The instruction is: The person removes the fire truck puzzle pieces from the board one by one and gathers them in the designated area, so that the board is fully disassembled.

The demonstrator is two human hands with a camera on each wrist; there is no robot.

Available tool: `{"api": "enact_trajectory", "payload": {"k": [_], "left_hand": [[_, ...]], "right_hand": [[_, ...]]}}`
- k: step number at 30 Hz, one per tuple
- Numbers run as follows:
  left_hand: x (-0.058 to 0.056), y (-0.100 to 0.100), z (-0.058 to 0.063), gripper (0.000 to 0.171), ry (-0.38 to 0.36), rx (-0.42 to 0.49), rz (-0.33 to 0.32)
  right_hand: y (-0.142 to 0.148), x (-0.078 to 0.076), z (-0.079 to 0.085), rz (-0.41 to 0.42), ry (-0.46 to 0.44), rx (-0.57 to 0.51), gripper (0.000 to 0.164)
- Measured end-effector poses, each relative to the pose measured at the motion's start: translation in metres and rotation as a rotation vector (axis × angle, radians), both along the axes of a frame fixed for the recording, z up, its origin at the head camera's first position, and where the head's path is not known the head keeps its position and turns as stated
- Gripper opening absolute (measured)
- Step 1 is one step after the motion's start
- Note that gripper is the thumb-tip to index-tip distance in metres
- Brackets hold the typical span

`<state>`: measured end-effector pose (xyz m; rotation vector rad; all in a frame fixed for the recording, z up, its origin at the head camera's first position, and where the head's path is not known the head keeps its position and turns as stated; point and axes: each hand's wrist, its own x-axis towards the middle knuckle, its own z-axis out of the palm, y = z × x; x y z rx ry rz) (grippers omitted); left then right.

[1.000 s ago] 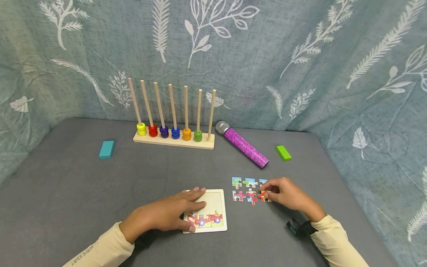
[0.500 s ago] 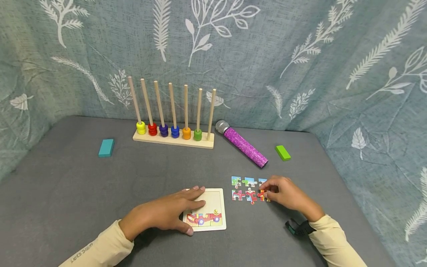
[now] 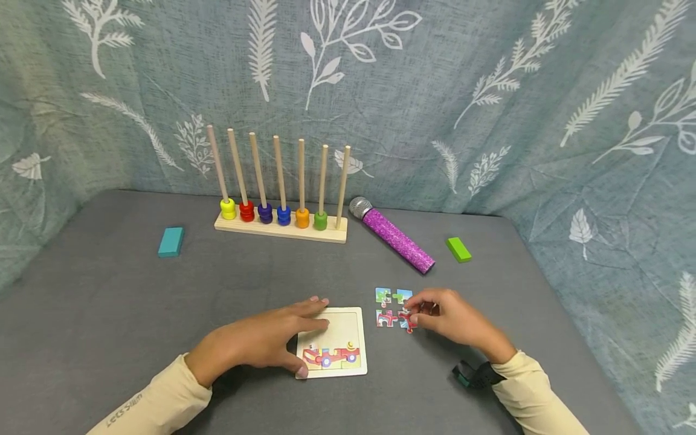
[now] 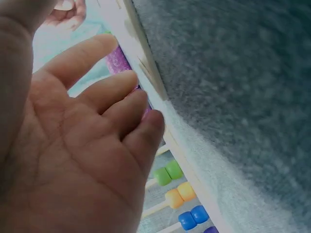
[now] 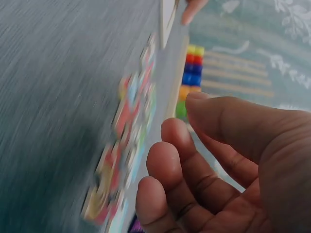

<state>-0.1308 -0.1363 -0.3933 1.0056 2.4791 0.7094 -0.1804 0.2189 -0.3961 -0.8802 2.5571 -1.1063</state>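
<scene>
My left hand point(image 3: 266, 338) lies with fingers spread over the left side of a square wooden puzzle tray point(image 3: 348, 320); its thumb is at the lower left corner. Joined pieces showing a red vehicle point(image 3: 334, 357) fill the tray's lower part. To the tray's right, my right hand point(image 3: 454, 320) hovers with loosely bent fingers over loose jigsaw pieces point(image 3: 386, 318). In the right wrist view, several jigsaw pieces point(image 5: 129, 109) lie blurred on the table, and nothing shows between the fingers. In the head view, this hand hides the rightmost pieces.
A wooden peg rack point(image 3: 280, 229) with coloured beads stands at the back. Right of it lies a glittery purple microphone point(image 3: 399, 238). A teal block point(image 3: 171, 241) sits far left, a green block point(image 3: 459, 249) far right. A patterned curtain point(image 3: 408, 109) hangs behind the grey table point(image 3: 261, 272).
My right hand has shifted left from the rightmost pieces towards the middle ones, covering more of them. My left hand's fingers have lifted or slid slightly left on the tray.
</scene>
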Motion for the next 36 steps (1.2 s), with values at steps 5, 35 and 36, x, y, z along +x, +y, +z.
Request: {"api": "enact_trajectory", "payload": {"k": [5,35,36], "left_hand": [[-0.001,-0.002,0.0,0.076,0.0,-0.028,0.014],[-0.002,-0.003,-0.002,0.092,-0.043,-0.037,0.031],[-0.002,-0.003,-0.002,0.092,-0.041,-0.035,0.03]], "right_hand": [[-0.018,0.003,0.0,0.073,-0.003,-0.026,0.017],[-0.099,0.024,0.004,0.342,-0.027,0.028,0.019],[-0.101,0.025,0.004,0.351,-0.033,0.034,0.019]]}}
